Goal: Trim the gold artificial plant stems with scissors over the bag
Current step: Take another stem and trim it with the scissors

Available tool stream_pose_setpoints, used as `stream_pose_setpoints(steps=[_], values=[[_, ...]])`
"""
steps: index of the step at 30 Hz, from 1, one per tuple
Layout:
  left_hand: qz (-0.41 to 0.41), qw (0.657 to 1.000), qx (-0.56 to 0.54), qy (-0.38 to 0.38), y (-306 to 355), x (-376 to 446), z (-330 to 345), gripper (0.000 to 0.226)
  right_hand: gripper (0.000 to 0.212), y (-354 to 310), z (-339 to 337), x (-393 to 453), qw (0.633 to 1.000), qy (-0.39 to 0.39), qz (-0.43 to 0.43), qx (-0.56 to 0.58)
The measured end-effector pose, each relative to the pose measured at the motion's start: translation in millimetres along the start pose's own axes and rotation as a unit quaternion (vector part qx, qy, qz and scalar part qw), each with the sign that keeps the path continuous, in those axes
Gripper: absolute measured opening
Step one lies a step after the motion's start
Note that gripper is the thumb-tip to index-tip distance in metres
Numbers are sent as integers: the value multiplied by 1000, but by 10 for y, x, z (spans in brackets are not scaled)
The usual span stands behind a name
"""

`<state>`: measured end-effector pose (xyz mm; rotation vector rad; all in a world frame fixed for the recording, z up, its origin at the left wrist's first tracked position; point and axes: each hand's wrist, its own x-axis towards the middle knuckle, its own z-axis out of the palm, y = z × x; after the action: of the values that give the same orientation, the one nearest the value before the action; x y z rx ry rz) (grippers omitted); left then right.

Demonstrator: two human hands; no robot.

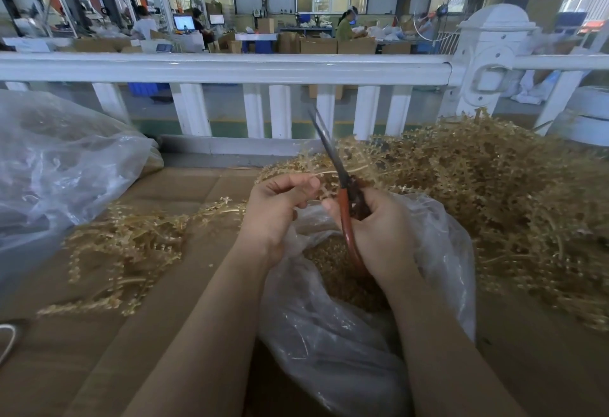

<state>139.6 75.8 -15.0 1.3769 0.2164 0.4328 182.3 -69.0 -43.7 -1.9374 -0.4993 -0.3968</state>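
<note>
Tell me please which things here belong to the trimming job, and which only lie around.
Job: scissors in right hand; gold stem in left hand; open bag; untrimmed pile; cut stems.
Lying about: large plastic bag; white railing.

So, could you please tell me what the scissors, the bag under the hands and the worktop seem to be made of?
Scissors: dark, dull metal blades; glossy reddish handles, probably plastic-coated.
Bag: thin clear plastic film, wrinkled, with shiny highlights.
Worktop: matte brown cardboard sheets, judging by the visible seams.
</note>
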Motion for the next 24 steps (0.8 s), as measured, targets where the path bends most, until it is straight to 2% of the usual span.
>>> stream_pose_setpoints(steps=[2, 6, 12, 18, 20, 24], values=[[14, 1000, -18, 20, 12, 8, -21, 5, 42, 4, -5, -16, 998, -4, -16, -67], [55, 997, -28, 42, 23, 25, -60, 23, 41, -10, -1, -41, 984, -21, -30, -172], [93, 995, -7, 17, -5, 36, -68, 30, 53, 3, -20, -28, 977, -43, -20, -208], [106, 994, 5, 22, -11, 34, -78, 25, 50, -22, -24, -27, 971, -53, -25, -233], [100, 995, -7, 27, -8, 33, -77, 27, 45, -51, -29, -37, 969, -40, -28, -242], [98, 995, -13, 25, -1, 29, -88, 29, 49, -78, -33, -55, 969, -21, -44, -242]])
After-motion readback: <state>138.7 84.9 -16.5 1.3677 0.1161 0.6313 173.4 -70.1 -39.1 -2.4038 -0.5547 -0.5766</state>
